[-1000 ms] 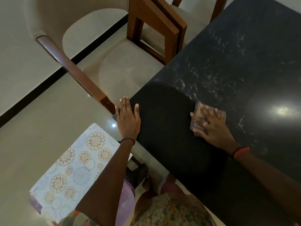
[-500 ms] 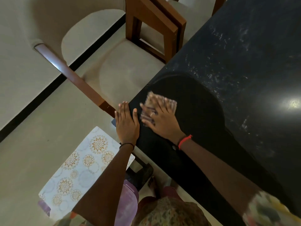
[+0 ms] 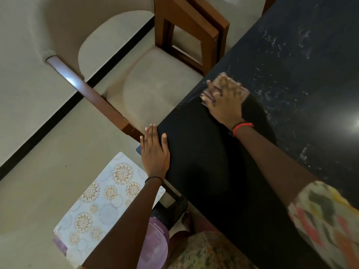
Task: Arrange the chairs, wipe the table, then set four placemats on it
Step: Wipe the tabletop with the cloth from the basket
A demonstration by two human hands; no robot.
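The black table (image 3: 291, 55) fills the right half of the view, dusty with white specks at the far side and dark and clean near me. My right hand (image 3: 223, 100) lies flat with spread fingers on a small brownish cloth (image 3: 244, 91), pressing it onto the table near its left edge. My left hand (image 3: 155, 152) rests flat and open on the table's near left corner, fingers straight. A floral placemat (image 3: 101, 200), pale with gold rosettes, shows under my left forearm, beside the table; what holds it up is hidden.
A beige cushioned chair (image 3: 155, 94) with a brown wooden back rail (image 3: 87, 90) stands against the table's left edge. A second wooden chair frame (image 3: 194, 22) stands farther along that edge. Pale floor with a black strip (image 3: 58, 111) lies to the left.
My right hand slid the cloth left to the near corner beside my left hand, then forward along the table's left edge. My left hand stayed on the corner.
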